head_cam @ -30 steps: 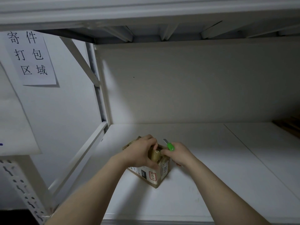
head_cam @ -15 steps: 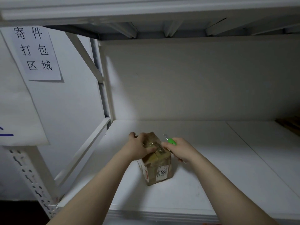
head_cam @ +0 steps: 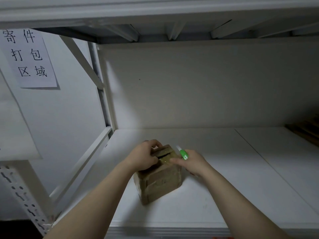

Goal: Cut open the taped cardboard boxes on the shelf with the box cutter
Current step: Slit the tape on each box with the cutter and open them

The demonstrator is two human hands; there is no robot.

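Partly hidden: top of the box [head_cam: 159, 177], covered on its left by the left hand [head_cam: 143, 157], whose fingers curl over the far edge and grip it; a dark slit runs across the top between the hands. The box stands on the white shelf [head_cam: 224, 187], left of middle. The right hand [head_cam: 194, 163] holds the green cutter [head_cam: 183, 154], pale tip pointing away and clear of the box, with one finger laid on the top by the slit. Whether that tip is blade cannot be told. Brown item [head_cam: 307, 131] at far right, cut off by the frame. Paper sign [head_cam: 29, 57] upper left; perforated post [head_cam: 25, 195] lower left. Since half a second ago the box has turned, its labelled face now out of view.
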